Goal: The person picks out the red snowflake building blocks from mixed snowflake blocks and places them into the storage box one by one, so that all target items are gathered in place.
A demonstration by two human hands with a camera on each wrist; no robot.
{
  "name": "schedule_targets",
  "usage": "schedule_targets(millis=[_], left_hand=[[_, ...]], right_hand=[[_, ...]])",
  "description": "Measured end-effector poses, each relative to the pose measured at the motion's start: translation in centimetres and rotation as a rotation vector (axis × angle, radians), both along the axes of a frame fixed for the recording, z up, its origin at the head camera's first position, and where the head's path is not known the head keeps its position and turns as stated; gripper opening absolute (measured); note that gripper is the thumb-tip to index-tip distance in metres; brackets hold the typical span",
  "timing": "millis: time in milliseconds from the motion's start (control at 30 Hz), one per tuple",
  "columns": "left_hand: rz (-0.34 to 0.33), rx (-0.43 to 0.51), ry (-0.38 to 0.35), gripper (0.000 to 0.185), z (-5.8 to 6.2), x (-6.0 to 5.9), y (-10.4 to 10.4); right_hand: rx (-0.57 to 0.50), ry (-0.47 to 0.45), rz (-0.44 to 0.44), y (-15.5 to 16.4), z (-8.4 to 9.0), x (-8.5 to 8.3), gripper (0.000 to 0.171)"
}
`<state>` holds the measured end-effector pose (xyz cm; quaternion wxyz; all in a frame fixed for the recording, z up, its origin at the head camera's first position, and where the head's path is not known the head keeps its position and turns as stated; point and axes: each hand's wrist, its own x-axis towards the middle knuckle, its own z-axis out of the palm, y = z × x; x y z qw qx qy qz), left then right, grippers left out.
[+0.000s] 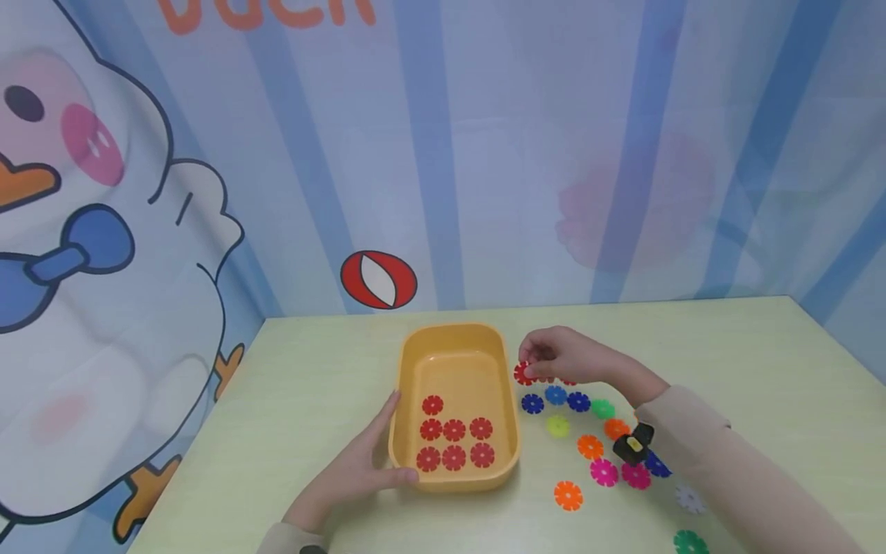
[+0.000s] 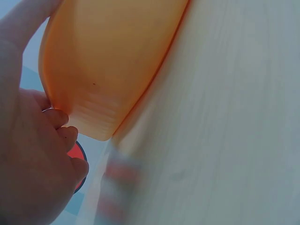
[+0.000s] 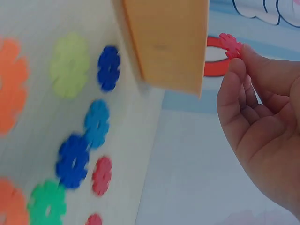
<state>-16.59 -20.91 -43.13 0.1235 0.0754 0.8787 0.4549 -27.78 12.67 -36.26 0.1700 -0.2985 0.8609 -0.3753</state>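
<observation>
In the head view my right hand (image 1: pixel 571 355) pinches a red notched plastic disc (image 1: pixel 522 375) between thumb and fingertips, just right of the yellow tray (image 1: pixel 453 338). The right wrist view shows that same red disc (image 3: pixel 228 44) held up off the table, beside the tray's wall (image 3: pixel 166 47). My left hand (image 1: pixel 356 465) grips the tray at its near left corner, thumb at the front and fingers along the side. Close up in the left wrist view, its fingers (image 2: pixel 68 136) bend against the tray's wall. Several red discs (image 1: pixel 454 429) lie in rows in the tray's near half.
Right of the tray lie loose discs: blue (image 1: pixel 532 404), yellow (image 1: pixel 557 425), orange (image 1: pixel 568 495), pink (image 1: pixel 604 472) and green (image 1: pixel 691 542). More red discs (image 3: pixel 101 176) lie behind them, partly under my right hand. A printed cloth (image 1: pixel 484 192) hangs behind the table.
</observation>
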Motion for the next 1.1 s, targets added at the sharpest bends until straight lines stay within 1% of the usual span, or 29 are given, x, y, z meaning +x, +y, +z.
schedule_targets(millis=[133,233,333,500,667,900,1100], left_hand=[[0.005,0.005,-0.007,0.112,-0.1,0.0,0.0],[0.009,0.006,-0.010,0.112,-0.1,0.0,0.0],[0.006,0.004,-0.001,0.112,-0.1,0.0,0.0],[-0.020,0.008,0.023,0.111,-0.3,-0.1,-0.2],[-0.033,0.021,0.025,0.111,-0.3,-0.1,-0.2],[-0.025,0.023,0.017,0.110,-0.2,-0.1,-0.2],[-0.031,0.032,0.013,0.110,-0.3,-0.1,-0.2]], right_hand=[[-0.038,-0.010,0.043,-2.3,0.2,0.1,0.005],[-0.062,0.004,0.084,-3.8,0.2,0.1,0.004],[-0.061,0.020,0.108,-5.2,0.0,0.0,0.004],[-0.033,0.033,0.137,-6.9,-0.8,-0.4,0.004],[0.002,0.007,0.132,-8.3,-1.2,-0.5,0.004],[0.045,0.055,0.136,-9.7,-1.6,-1.0,0.004],[0.096,0.026,0.109,-11.0,-2.7,-1.7,0.003]])
